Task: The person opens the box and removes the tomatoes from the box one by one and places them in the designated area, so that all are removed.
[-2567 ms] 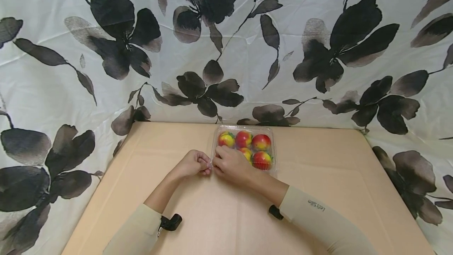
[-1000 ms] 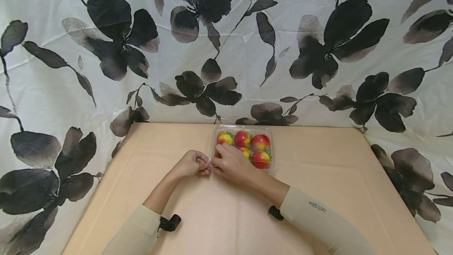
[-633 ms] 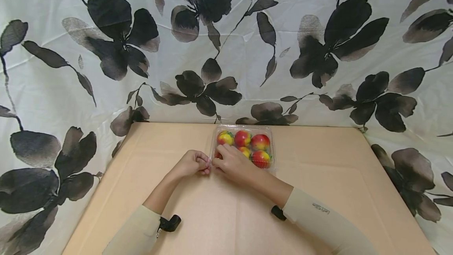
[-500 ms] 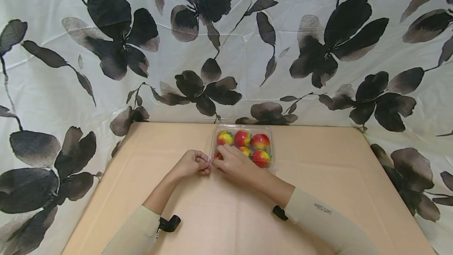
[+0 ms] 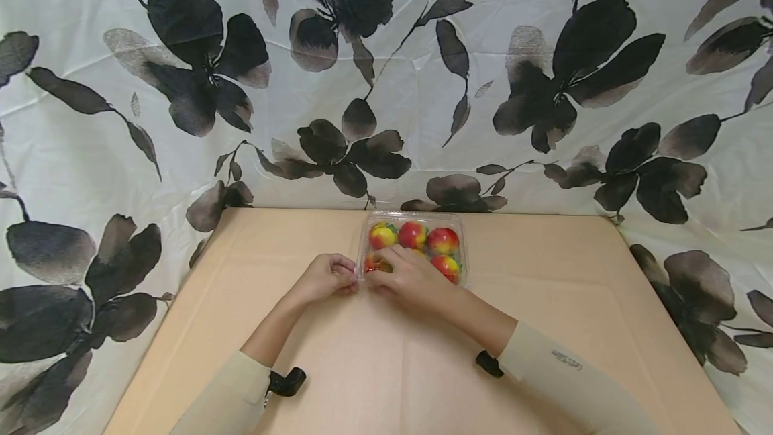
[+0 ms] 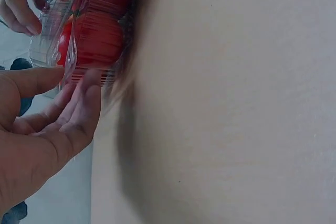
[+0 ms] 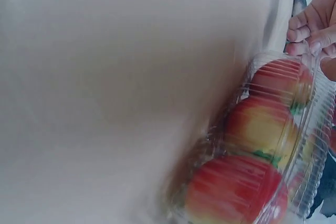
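Observation:
A clear plastic clamshell box (image 5: 464,247) of round red-and-yellow fruits (image 5: 443,241) lies at the far side of the board. My left hand (image 5: 326,277) is at the box's near left corner, its thumb and fingertips pinching the plastic edge (image 6: 70,59). Over the near side of the lid is my right hand (image 5: 417,280), thumb and fingers spread apart and touching the plastic. One front fruit shows between them; another is partly hidden under this hand. Green bits show beside the fruits (image 7: 257,129) in the right wrist view.
Beneath the box is a tan board (image 5: 543,287), its far edge against a white cloth (image 5: 459,153) with dark printed flowers. Black wrist cameras (image 5: 286,382) sit at both sleeve cuffs.
My right hand has shifted slightly right from the corner, its thumb and fingers parting to show more of the front left fruit. The left hand stays at the corner, its fingers slightly changed.

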A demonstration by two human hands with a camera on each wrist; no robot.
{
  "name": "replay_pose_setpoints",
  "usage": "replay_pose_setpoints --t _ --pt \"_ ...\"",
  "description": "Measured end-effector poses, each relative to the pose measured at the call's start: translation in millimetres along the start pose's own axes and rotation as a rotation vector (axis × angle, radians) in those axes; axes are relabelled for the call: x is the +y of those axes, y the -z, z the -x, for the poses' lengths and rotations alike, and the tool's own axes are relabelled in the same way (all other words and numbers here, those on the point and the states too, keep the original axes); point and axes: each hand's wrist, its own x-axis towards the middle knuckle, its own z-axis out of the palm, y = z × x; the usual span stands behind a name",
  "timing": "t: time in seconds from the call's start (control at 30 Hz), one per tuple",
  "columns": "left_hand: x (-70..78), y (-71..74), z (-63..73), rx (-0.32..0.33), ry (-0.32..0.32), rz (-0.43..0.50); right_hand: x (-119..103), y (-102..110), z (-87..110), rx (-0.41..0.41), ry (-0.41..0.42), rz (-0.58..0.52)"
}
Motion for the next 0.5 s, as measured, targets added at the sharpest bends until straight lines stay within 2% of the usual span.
replay_pose_setpoints --t 0.27,0.5 --pt "5.9 6.4 4.0 0.097 -0.074 -0.132 9.3 10.7 12.6 0.033 -0.045 -0.05" --pt "18.8 9.0 8.0 0.145 -0.127 -0.203 21.0 23.1 26.9 0.002 -0.103 -0.083"
